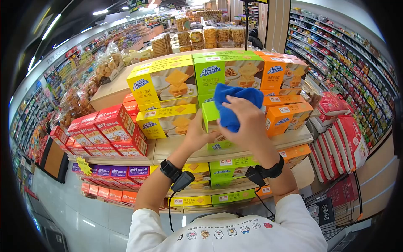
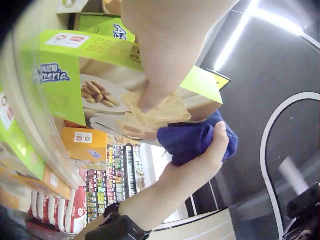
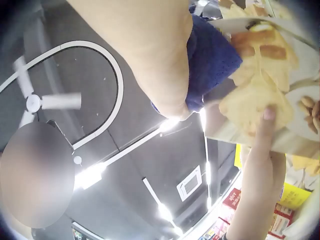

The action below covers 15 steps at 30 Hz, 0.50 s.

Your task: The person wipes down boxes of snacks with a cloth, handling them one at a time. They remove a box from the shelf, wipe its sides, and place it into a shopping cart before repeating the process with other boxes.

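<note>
My right hand (image 1: 245, 122) grips a bunched blue cloth (image 1: 240, 97) against the green cake box (image 1: 210, 115). In the left wrist view the cloth (image 2: 197, 142) lies along one edge of that box (image 2: 62, 95), which has a picture of cakes and almonds on its front. Holding the same box from its left side is my left hand (image 1: 197, 133). The right wrist view has a left fingertip (image 3: 269, 114) on the printed front. In the head view, my right hand and the cloth hide much of the box.
Yellow boxes (image 1: 166, 122) stand to the left and orange boxes (image 1: 287, 117) to the right, with another green box (image 1: 228, 71) behind. Red boxes (image 1: 115, 126) fill the shelf's left side. Red-and-white bags (image 1: 350, 140) and a wire cart (image 1: 331, 206) are at the right.
</note>
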Available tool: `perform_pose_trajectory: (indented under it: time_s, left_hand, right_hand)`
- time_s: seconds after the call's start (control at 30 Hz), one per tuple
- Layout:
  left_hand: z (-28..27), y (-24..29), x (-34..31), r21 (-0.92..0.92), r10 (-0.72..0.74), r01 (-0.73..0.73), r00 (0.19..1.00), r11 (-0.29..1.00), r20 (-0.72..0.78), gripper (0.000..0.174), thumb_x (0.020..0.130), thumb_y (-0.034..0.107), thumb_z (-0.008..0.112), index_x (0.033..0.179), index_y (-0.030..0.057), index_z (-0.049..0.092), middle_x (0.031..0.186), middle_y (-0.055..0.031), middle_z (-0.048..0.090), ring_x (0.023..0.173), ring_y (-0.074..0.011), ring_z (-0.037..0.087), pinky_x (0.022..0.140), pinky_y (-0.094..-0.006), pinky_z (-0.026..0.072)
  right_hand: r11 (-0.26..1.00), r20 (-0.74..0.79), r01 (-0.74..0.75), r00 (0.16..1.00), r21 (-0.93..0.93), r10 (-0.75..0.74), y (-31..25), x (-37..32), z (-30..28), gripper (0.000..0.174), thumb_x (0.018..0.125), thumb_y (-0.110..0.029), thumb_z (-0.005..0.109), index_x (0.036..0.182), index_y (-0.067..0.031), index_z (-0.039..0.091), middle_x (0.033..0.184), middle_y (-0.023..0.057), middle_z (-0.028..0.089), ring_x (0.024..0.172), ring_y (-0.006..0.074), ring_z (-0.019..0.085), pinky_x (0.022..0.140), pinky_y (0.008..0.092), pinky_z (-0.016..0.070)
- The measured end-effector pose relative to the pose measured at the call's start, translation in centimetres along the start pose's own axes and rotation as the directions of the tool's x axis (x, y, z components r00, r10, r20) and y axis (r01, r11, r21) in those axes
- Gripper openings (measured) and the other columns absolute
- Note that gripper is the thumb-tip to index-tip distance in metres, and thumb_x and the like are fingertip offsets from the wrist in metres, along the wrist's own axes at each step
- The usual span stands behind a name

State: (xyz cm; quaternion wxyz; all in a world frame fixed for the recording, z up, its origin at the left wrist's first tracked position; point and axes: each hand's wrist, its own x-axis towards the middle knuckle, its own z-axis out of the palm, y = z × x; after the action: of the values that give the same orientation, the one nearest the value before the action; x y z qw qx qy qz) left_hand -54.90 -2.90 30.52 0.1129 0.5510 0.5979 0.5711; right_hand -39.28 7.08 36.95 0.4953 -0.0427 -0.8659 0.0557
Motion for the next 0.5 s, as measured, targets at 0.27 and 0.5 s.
perform_pose_trajectory:
  time_s: [0.27,0.5]
  left_hand:
    - [0.4,0.4,-0.1,-0.025,-0.004,0.003,1.000,1.000,-0.020,0.066,0.068,0.017,0.083,0.121,0.0029,0.046,0.113,-0.0118,0.061,0.107,-0.0209,0.058,0.094,-0.0346,0.0436]
    - [0.6,0.0,-0.2,0.017,0.026,-0.025,0.999,1.000,-0.031,0.066,0.067,0.015,0.082,0.122,0.0033,0.046,0.114,-0.0124,0.061,0.106,-0.0227,0.059,0.093,-0.0351,0.0445]
  right_hand:
    - [0.984,-0.078,-0.149,0.987,-0.100,0.142,2.8,-0.5,-1.0,0.044,0.064,-0.026,0.078,0.099,-0.0020,0.067,0.112,0.0170,0.065,0.105,0.0297,0.062,0.090,0.0397,0.0495]
    - [0.972,-0.057,-0.090,0.995,-0.219,0.079,0.4,-0.7,-0.1,0.050,0.065,-0.031,0.078,0.101,0.0008,0.064,0.111,0.0194,0.064,0.104,0.0322,0.062,0.090,0.0406,0.0493]
